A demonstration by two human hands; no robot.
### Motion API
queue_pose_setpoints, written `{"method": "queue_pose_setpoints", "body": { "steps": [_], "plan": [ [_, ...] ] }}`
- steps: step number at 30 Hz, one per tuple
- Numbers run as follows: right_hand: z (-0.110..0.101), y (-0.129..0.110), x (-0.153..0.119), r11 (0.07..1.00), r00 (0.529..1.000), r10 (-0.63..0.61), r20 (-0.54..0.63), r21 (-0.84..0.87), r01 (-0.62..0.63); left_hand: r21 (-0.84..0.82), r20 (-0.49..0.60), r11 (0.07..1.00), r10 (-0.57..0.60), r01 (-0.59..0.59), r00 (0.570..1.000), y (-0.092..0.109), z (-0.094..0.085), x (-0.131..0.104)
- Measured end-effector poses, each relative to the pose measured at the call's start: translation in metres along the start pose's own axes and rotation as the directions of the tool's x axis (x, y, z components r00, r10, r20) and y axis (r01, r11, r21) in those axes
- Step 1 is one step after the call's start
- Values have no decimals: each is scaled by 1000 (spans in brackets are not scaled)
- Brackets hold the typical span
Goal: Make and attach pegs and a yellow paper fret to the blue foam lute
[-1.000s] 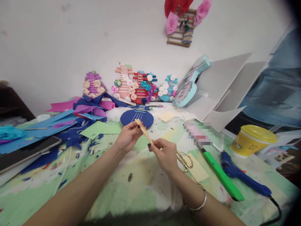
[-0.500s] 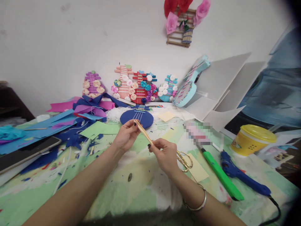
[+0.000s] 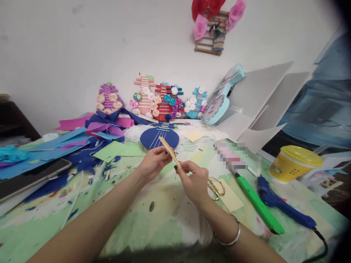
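Note:
Between the fingers of both my hands is a slim pale-yellow stick [image 3: 165, 144], with a line along it like a joined pair of wooden chopsticks. My left hand [image 3: 153, 163] pinches it near the middle. My right hand [image 3: 194, 179] grips the lower end, which the fingers partly cover. Beyond the stick's far tip lies a dark blue oval lute-shaped piece [image 3: 149, 137] with white strings and coloured cross strips. Gold-handled scissors [image 3: 216, 188] rest beside my right hand, their blades hidden behind it. A cream paper piece [image 3: 233, 201] lies next to them.
At right lie a green utility knife [image 3: 259, 204], a blue glue gun [image 3: 285, 208] with a cord and a yellow lidded tub [image 3: 294, 164]. A phone [image 3: 35, 179], coloured felt sheets [image 3: 71, 142] and scraps cover the left. Decorated lute models [image 3: 164, 102] line the wall.
My left hand has slid down along the stick toward my right hand, so more of the far end shows. The right hand has barely moved.

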State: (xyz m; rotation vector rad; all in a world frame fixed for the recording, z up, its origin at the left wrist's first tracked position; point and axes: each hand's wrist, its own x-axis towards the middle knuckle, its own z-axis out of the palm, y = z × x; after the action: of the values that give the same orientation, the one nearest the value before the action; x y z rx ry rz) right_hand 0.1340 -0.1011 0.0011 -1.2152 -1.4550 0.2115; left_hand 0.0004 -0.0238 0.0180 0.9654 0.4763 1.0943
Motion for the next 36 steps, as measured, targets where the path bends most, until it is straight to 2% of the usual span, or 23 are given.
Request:
{"method": "queue_pose_setpoints", "body": {
  "steps": [4, 10, 13, 15, 17, 19, 22, 26, 36],
  "plan": [
    [-1, -1, 1, 998, 999, 16, 43, 58, -19, 31, 83, 1000, -2, 0, 997, -3, 4, -4],
    [2, -1, 2, 952, 968, 146, 203, 236, -193, -12, 62, 998, 62, -62, 996, -2, 8, -5],
    [4, 4, 4, 946, 944, 186, 273, 211, -247, 44, 30, 996, 72, -74, 997, -2, 8, -4],
    [4, 8, 6, 969, 941, 164, 296, 130, -210, 144, -2, 986, 89, -88, 996, -3, 7, -3],
    [3, 11, 10, 990, 965, 108, 240, 59, -126, 264, -29, 959, 120, -108, 992, -4, 5, -2],
    [0, 11, 14, 999, 994, 21, 108, 26, -24, 362, -49, 925, 146, -118, 988, -5, 5, -2],
    [-4, 9, 20, 992, 991, -127, -53, 20, 128, 464, -43, 879, 144, -108, 989, -9, 7, -5],
    [-5, 6, 25, 968, 967, -234, -105, 69, 242, 560, 21, 819, 136, -124, 991, -12, 14, -9],
    [-3, 4, 32, 951, 944, -300, -139, 36, 308, 599, 86, 787, 115, -143, 990, -8, 12, -9]
  ]
}}
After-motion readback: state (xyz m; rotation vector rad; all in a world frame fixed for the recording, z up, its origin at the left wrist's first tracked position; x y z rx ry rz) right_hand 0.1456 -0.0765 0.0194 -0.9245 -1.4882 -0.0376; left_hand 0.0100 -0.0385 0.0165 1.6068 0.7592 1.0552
